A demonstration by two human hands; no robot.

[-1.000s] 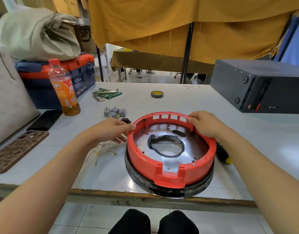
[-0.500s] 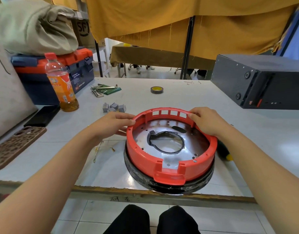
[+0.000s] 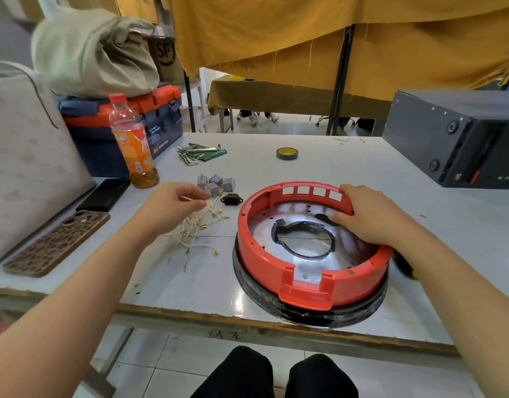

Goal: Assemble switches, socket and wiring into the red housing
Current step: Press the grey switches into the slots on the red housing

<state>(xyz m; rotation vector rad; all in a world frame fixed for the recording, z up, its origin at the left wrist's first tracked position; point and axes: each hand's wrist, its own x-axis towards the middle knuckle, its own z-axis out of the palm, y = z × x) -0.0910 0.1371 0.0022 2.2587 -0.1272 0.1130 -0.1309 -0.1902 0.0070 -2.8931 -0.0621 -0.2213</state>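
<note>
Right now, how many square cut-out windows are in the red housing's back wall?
4, in one row along the far wall of the round red plastic housing, left of the right hand, which may hide more.

Right hand covers the red housing rim at 1 o'clock; its fingertips drop inside, so grip contact isn't visible. Left hand hides part of the wires; can't tell whether it pinches one. Grey switches at 11 o'clock are too small to count reliably. Black socket detail unreadable. A yellow-black tool at 3 o'clock is mostly hidden behind the housing. Black box is cut by the right edge, grey bag by the left. Toolbox label text is too small to read.
</note>
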